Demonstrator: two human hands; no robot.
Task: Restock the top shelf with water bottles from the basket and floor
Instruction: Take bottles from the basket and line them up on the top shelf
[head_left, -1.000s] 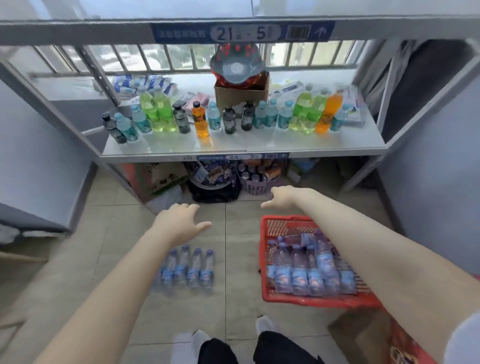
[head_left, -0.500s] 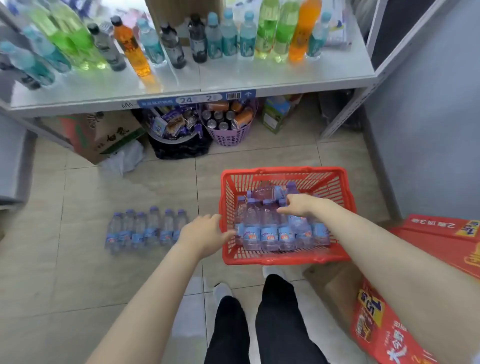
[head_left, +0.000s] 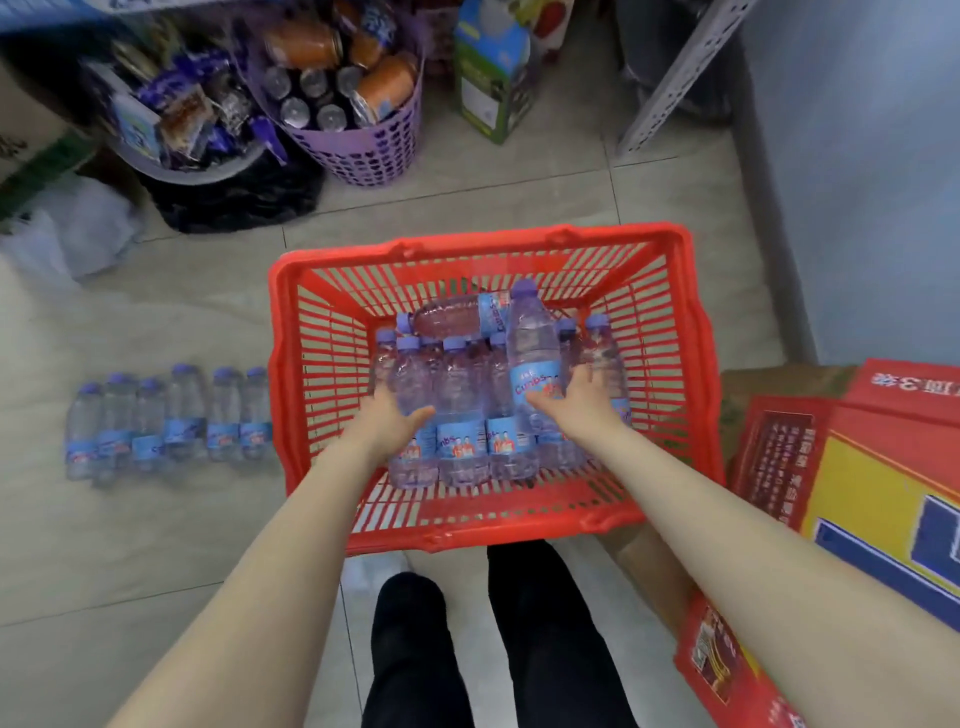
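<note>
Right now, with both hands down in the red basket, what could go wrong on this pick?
The right hand grips the raised bottle only low on its side; it might slip. The left hand is not clearly closed on a packed bottle, so neighbours could topple. The floor row lies near the feet and could be kicked.

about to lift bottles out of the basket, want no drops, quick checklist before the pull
1. Right hand wrapped on the raised bottle: ok.
2. Left hand closed on a bottle: not ok, fingers only rest on it.
3. Loose bottle lying across the pile clear of the lift: cannot tell.
4. Red basket flat on the floor: ok.
5. Floor row of bottles clear of the feet: ok.
</note>
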